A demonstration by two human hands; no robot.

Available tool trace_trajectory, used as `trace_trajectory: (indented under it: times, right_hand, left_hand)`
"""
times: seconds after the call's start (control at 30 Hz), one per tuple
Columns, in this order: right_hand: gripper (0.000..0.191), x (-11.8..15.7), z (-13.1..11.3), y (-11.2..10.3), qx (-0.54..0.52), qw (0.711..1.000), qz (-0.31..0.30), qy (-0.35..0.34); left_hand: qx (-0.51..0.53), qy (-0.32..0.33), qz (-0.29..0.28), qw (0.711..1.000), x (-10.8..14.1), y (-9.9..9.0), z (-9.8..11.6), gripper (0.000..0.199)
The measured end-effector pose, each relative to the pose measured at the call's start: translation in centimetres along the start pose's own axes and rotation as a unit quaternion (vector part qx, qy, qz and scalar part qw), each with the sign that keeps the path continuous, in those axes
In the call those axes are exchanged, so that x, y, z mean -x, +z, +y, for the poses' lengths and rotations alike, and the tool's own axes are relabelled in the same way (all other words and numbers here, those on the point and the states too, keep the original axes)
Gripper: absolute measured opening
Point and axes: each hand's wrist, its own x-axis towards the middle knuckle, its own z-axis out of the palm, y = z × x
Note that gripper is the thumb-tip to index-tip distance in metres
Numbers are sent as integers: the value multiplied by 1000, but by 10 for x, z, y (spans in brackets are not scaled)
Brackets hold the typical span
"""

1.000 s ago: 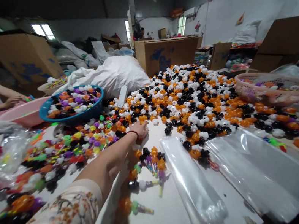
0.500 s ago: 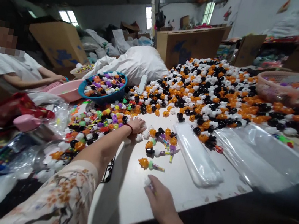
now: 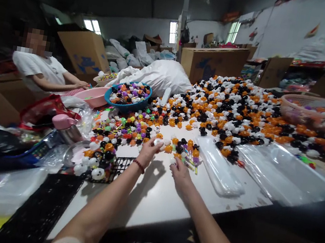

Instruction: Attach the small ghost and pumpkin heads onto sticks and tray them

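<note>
My left hand is closed, pinching a small white plastic head just above the white table. Close by on the right, my right hand is closed with its fingertips around a small white piece, mostly covered by the fingers. Beyond the fingertips lie orange and black plastic heads, some joined to short, shiny, coloured tubes. To the left of my left hand spreads a mixed heap of coloured heads.
A large pile of orange, black and white heads covers the back. Clear plastic bags lie to the right. A blue basin, a pink basket and a black crate stand around. Another person works at the left.
My left hand has drawn back from the heap with a white head. My right hand has moved forward, bringing both hands close together. The view has shifted left.
</note>
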Motion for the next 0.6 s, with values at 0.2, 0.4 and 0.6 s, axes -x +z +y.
trace_trajectory:
  times: [0.2,0.4,0.6]
  right_hand:
    - [61,58,-46,-25,-163,977,-99,94]
    - [43,101,-83,-21,-148,981,-125,34]
    - [34,109,-85,-21,-27,994,-100,-33]
  left_hand:
    - [161,-95,-75,980,114,-17,-7,60]
    - [98,-132,-74,984,154,-24,-5,55]
    - [60,-121,-93,986,163,-22,-4,55]
